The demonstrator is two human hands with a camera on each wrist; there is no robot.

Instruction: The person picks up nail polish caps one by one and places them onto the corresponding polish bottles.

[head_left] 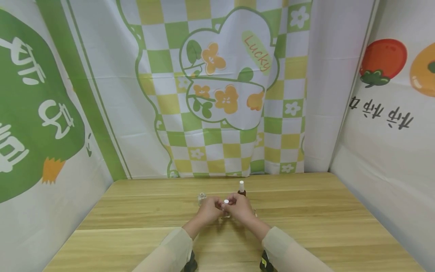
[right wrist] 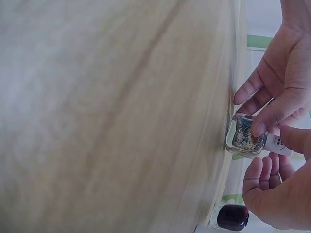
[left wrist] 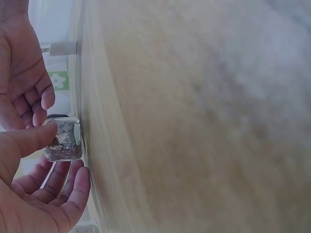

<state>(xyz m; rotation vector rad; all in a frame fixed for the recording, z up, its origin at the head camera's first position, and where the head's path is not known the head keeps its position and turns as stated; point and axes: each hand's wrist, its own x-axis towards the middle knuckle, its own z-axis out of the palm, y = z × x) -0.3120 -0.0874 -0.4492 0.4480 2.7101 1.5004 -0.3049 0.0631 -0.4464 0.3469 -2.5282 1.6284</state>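
Observation:
A small square glass bottle of glitter nail polish [right wrist: 246, 136] with a white cap [head_left: 226, 201] is between my two hands, its base close to the tabletop. My left hand [head_left: 209, 210] pinches the bottle's glass body, thumb lying across its face. The white cap is in the grip of my right hand [head_left: 241, 208], between thumb and fingers, as the right wrist view shows. Dark glitter [left wrist: 63, 138] fills the bottle in the left wrist view. Just beyond my right hand stands a dark red nail polish bottle [head_left: 241, 187] with a white cap.
A clear glass bottle [head_left: 202, 197] stands just past my left hand. Part of another glassy item [head_left: 255, 213] shows beside my right wrist. The wooden table [head_left: 142, 211] ends at a printed cloth [head_left: 217, 151] behind, with cloth walls on both sides.

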